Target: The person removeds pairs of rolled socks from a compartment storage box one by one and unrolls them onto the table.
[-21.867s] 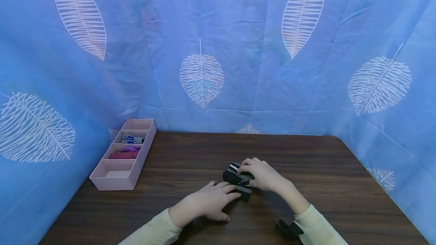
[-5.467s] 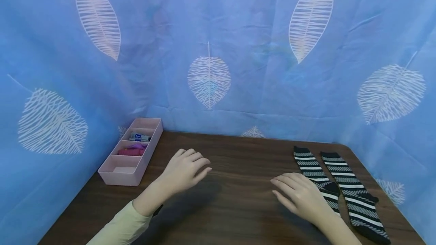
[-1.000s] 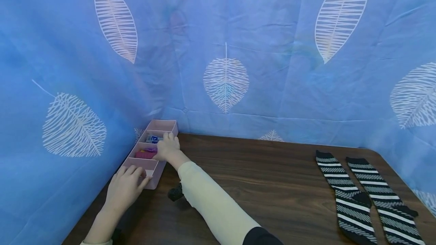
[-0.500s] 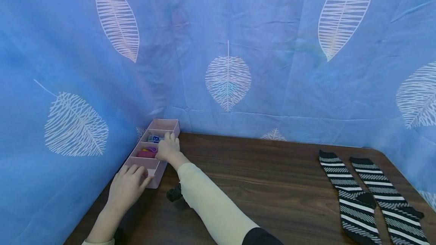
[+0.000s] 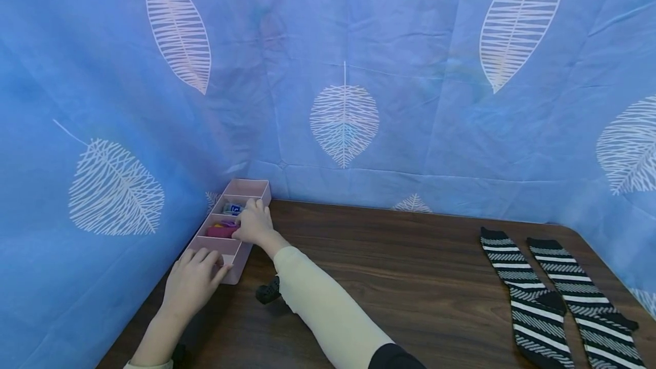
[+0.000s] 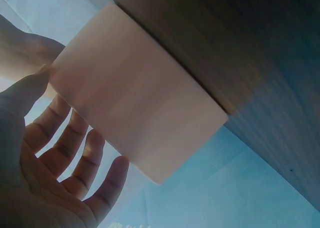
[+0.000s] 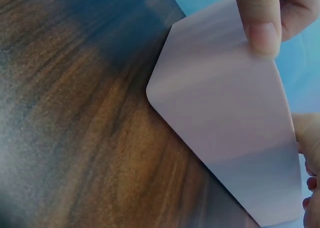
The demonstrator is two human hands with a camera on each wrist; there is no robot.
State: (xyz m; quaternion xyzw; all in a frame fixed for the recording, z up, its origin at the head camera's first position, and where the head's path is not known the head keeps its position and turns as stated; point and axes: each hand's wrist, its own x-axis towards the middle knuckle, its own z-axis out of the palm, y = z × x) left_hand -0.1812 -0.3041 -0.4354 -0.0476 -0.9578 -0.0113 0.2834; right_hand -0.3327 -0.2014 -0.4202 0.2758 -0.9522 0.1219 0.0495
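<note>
A pink organizer box (image 5: 245,269) with compartments stands at the table's far left. My left hand (image 5: 191,283) spans its near end, thumb at the right corner and fingers bent along the left rim. In the left wrist view, the fingers (image 6: 90,158) curl by the rim of the plain end wall. My right hand (image 5: 254,222) holds the box's right wall, and the right wrist view has its thumb (image 7: 263,35) on the outer face with fingers bent beyond the rim. A dark pink rolled item (image 5: 221,232) and a blue-and-white tube (image 5: 233,209) lie in separate compartments, partly hidden.
Two black-and-white striped socks, a left one (image 5: 533,300) and a right one (image 5: 589,303), lie flat side by side at the right of the dark wooden table (image 5: 400,266). A blue leaf-print curtain (image 5: 400,130) surrounds the table's back and sides.
A dark striped bundle under both hands early on has given way to two flat socks at the right. Both hands have since moved left onto the box; over the last second they barely shift.
</note>
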